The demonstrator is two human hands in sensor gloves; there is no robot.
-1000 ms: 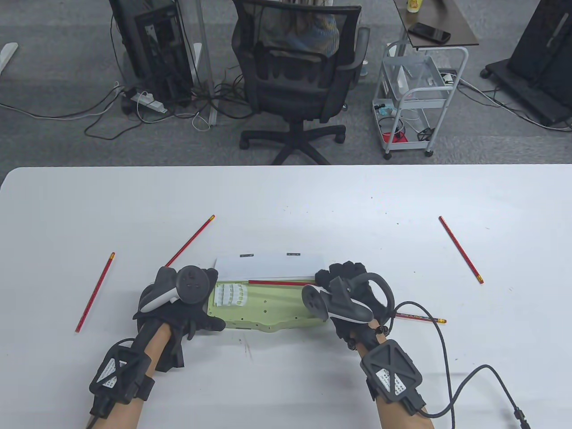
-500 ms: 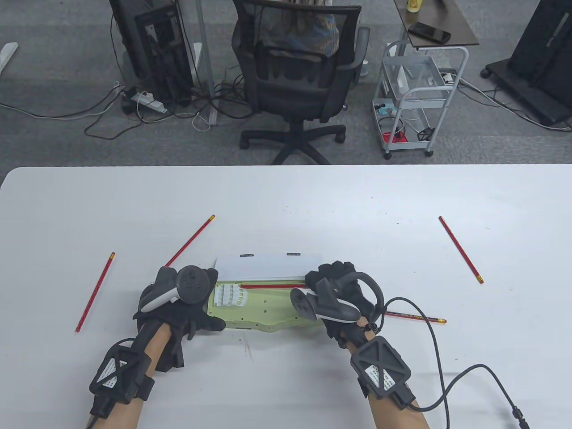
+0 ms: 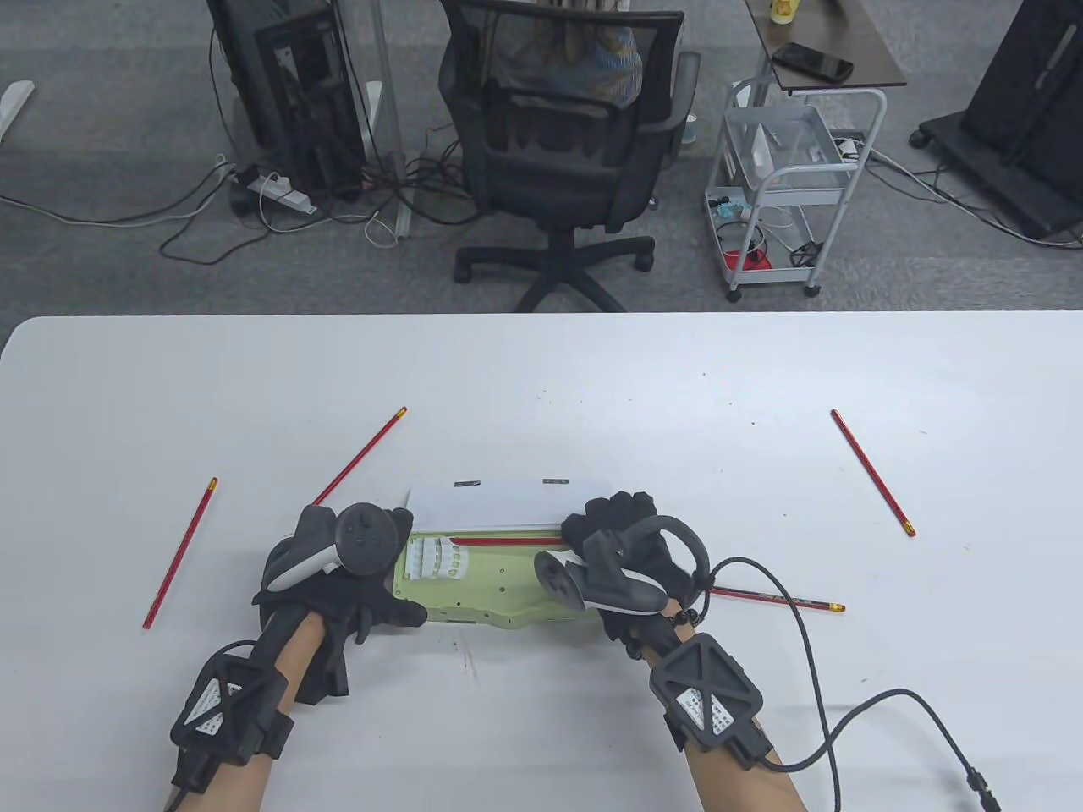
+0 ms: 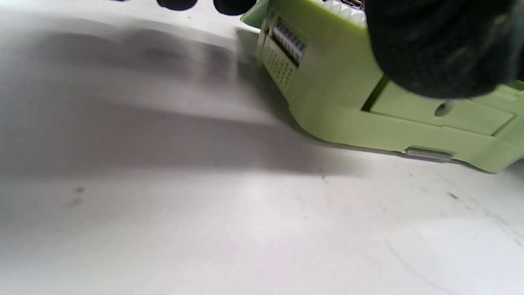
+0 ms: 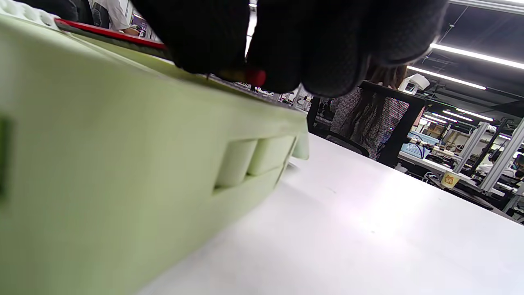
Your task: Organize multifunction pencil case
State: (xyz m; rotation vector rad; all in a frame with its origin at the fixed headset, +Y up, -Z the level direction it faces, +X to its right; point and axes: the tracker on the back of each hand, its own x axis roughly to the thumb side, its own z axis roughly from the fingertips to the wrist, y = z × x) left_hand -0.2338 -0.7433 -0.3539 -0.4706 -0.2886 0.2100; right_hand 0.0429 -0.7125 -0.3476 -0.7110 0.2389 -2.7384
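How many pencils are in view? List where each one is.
5. One far left on the table; one left of the case; one in the case, held by the right hand; one by the right wrist; one far right.

Case: green pencil case [image 3: 499, 584], lid open, flat at near centre.
Pencil: red pencil [image 3: 506, 539] along its far edge.

I'm looking at an office/lab space: grey carpet, black mesh office chair [image 3: 567, 144] past the white table [image 3: 541, 381], PC tower [image 3: 296, 93] w/ power strip [image 3: 283, 193] & tangled cables, white wheeled cart [image 3: 783, 186], plus ceiling strip lights [image 5: 475, 59] over more workbenches in the right wrist view.
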